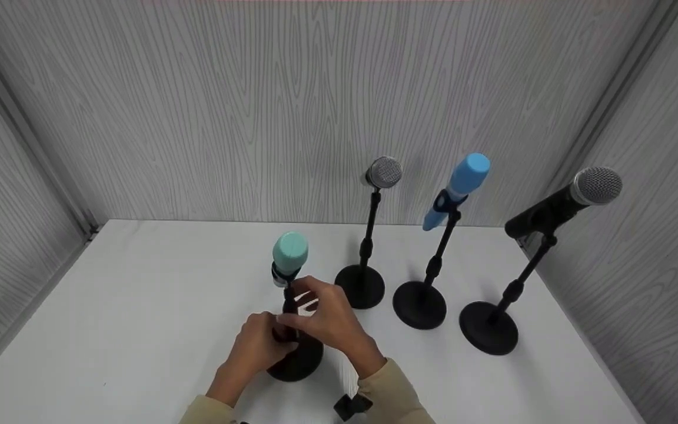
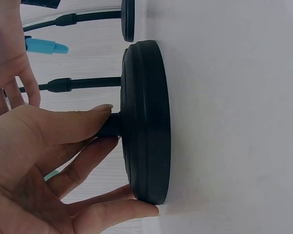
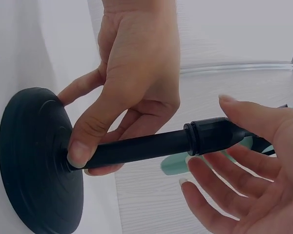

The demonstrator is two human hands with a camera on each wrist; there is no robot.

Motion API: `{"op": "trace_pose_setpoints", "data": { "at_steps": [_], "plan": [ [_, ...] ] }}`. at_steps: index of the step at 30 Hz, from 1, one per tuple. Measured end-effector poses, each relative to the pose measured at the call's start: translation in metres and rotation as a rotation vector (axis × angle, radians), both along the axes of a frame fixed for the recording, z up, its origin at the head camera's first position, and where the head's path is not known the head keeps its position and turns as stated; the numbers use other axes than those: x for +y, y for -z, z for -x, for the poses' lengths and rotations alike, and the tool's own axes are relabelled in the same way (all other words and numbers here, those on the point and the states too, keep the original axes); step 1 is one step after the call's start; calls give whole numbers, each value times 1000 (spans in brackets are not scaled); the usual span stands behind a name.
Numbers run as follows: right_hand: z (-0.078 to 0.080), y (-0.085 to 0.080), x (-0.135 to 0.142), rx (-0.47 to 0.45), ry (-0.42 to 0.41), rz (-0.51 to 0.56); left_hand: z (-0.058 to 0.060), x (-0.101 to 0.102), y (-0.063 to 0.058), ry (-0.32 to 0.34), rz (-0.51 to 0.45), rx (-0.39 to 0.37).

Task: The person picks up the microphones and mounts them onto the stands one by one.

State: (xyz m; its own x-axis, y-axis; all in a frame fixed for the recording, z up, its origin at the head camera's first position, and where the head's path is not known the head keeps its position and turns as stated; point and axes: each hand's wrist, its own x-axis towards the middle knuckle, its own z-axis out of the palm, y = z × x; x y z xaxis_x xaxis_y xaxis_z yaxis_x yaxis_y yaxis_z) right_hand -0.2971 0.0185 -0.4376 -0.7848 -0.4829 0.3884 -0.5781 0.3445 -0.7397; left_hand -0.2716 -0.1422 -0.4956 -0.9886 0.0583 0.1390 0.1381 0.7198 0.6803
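Note:
A mint-green microphone (image 1: 290,253) sits upright in the clip of a black desk stand with a round base (image 1: 303,360). My left hand (image 1: 255,346) pinches the foot of the stand's pole (image 3: 141,147) between thumb and fingers, just above the base. One of its fingers reaches the base's rim, as the left wrist view shows. Higher up, my right hand (image 1: 332,315) is around the pole near the black collar (image 3: 215,135). Its thumb and loosely bent fingers lie on either side, with gaps showing; firm contact is not visible.
To the right stand a silver-headed microphone (image 1: 385,172), a blue microphone (image 1: 469,174) and a black microphone with a silver grille (image 1: 595,187), each on a black stand. Grey wood-grain panels (image 1: 227,112) enclose the white table (image 1: 156,294). A small black object (image 1: 352,406) is by the right sleeve.

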Motion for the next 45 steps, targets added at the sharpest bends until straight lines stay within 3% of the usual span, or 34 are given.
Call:
{"op": "trace_pose_setpoints", "data": {
  "at_steps": [8, 12, 20, 29, 45],
  "plan": [
    [-1, 1, -2, 72, 66, 17, 0, 0, 1, -1, -3, 2],
    [-1, 1, -1, 74, 53, 23, 1, 0, 1, 1, 1, -2],
    [-4, -1, 0, -5, -6, 6, 1, 0, 0, 7, -9, -14],
    [-2, -1, 1, -3, -36, -12, 1, 0, 0, 12, 10, 1],
    [-4, -2, -1, 62, 78, -3, 3, 0, 1, -14, 14, -41]
  ]
}}
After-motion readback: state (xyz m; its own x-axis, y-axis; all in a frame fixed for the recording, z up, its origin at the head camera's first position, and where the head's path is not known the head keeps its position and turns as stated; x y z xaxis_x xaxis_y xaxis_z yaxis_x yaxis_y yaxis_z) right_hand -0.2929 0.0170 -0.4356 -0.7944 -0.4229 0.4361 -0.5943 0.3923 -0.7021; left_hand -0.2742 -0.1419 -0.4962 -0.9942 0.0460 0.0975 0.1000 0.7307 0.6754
